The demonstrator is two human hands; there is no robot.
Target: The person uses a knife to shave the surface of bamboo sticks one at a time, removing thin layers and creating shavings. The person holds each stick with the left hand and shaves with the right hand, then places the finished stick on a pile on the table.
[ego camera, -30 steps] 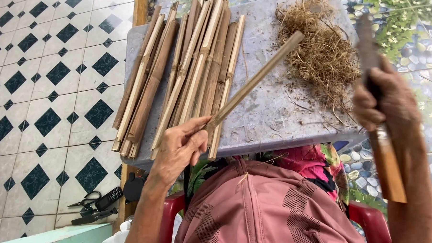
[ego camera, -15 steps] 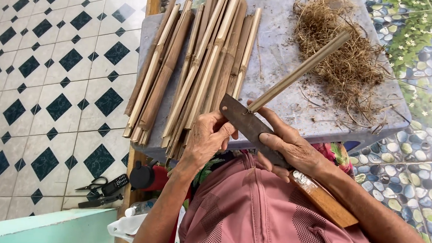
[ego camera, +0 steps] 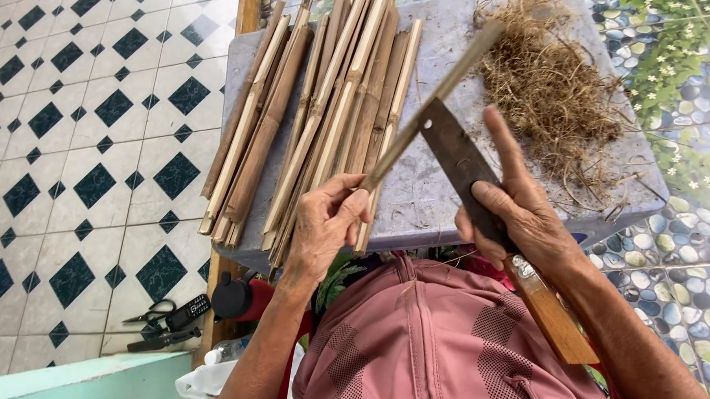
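The bamboo strip [ego camera: 433, 96] is long, thin and pale tan, slanting up to the right above the grey table [ego camera: 426, 194]. The knife [ego camera: 466, 168] has a dark, worn blade with 1 small hole near its tip and a brown wooden handle; its blade edge meets the strip. On the table lie a pile of split bamboo slats [ego camera: 318, 119] and a heap of dry shavings [ego camera: 551, 92]. The floor to the left has white tiles with dark diamonds. The left hand [ego camera: 322, 230] pinches the strip's lower end between closed fingers. The right hand [ego camera: 520, 209] is wrapped around the knife, thumb stretched upward.
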